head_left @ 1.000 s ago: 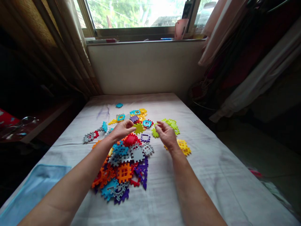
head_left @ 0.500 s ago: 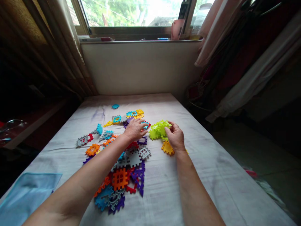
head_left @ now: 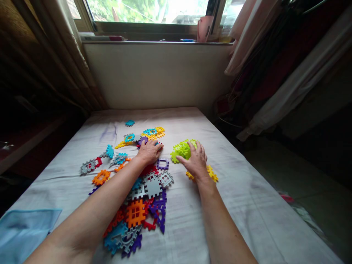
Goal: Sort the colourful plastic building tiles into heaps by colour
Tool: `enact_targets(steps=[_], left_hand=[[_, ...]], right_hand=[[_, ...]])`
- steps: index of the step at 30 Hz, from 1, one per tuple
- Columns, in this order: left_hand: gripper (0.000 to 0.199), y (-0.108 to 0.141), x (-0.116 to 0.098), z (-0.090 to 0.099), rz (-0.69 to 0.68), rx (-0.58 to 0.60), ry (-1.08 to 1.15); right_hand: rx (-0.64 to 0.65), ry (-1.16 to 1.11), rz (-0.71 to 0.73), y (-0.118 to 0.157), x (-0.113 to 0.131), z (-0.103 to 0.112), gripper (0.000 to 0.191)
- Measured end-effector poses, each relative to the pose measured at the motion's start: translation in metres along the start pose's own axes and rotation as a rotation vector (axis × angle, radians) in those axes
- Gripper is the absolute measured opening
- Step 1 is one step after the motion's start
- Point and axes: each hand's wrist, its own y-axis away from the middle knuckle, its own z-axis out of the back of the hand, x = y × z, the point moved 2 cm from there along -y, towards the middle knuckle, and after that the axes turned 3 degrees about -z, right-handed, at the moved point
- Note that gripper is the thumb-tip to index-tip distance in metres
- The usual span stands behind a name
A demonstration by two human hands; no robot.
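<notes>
My left hand (head_left: 150,151) reaches over the upper part of a spread of coloured interlocking plastic pieces, fingers apart, touching or just above a purple piece (head_left: 142,140). Beside it lies a purple square frame (head_left: 163,164). My right hand (head_left: 195,160) is spread at the right edge of a pile of lime-green pieces (head_left: 181,149), thumb and fingers apart. Yellow pieces (head_left: 211,173) lie partly under my right wrist. Nearer to me are a grey piece (head_left: 153,187) and an orange square piece (head_left: 135,213).
The pieces rest on a pale cloth-covered surface (head_left: 233,205). A light blue cloth (head_left: 24,231) lies at the lower left. A pink cup (head_left: 204,29) stands on the windowsill, and curtains (head_left: 63,55) hang at the left.
My right hand has let go of the lime-green piece and opened beside the pile. My left hand has moved slightly left and down onto the pieces. The view has shifted a little.
</notes>
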Motion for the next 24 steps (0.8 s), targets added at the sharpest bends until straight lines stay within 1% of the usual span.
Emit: enact_targets(steps=[2,4,5,6,8,12,14,16,18,20,22,24], left_hand=[[0.037,0.012,0.005,0.002,0.040,0.011,0.005],[0.037,0.025,0.011,0.002,0.083,0.005,0.032],[0.038,0.032,0.014,0.001,0.105,-0.017,0.055],[0.040,0.040,0.017,-0.001,0.127,-0.055,0.080],[0.044,0.058,0.025,-0.005,0.148,-0.178,0.136],[0.044,0.101,0.049,-0.014,0.185,-0.431,0.223],[0.044,0.123,0.066,-0.015,0.220,-0.509,0.250],[0.045,0.142,0.084,-0.011,0.275,-0.566,0.285],[0.044,0.158,0.102,-0.003,0.369,-0.620,0.313],[0.045,0.172,0.118,0.005,0.508,-0.637,0.358],[0.048,0.182,0.135,0.008,0.699,-0.580,0.408],[0.050,0.191,0.151,0.003,0.852,-0.535,0.451]], right_hand=[[0.121,0.106,0.010,0.005,0.010,-0.002,0.088],[0.213,0.169,0.000,0.005,0.019,-0.002,0.092],[0.245,0.186,-0.014,0.003,0.023,-0.001,0.093],[0.269,0.198,-0.032,0.000,0.025,0.000,0.093],[0.306,0.212,-0.068,-0.008,0.029,0.001,0.094],[0.325,0.211,-0.119,-0.021,0.033,-0.001,0.095],[0.299,0.209,-0.141,-0.025,0.034,-0.005,0.093],[0.260,0.212,-0.183,-0.027,0.036,-0.009,0.089],[0.225,0.215,-0.238,-0.029,0.037,-0.014,0.087],[0.201,0.214,-0.288,-0.033,0.039,-0.018,0.086],[0.193,0.209,-0.331,-0.038,0.042,-0.022,0.086],[0.197,0.203,-0.366,-0.042,0.043,-0.024,0.086]])
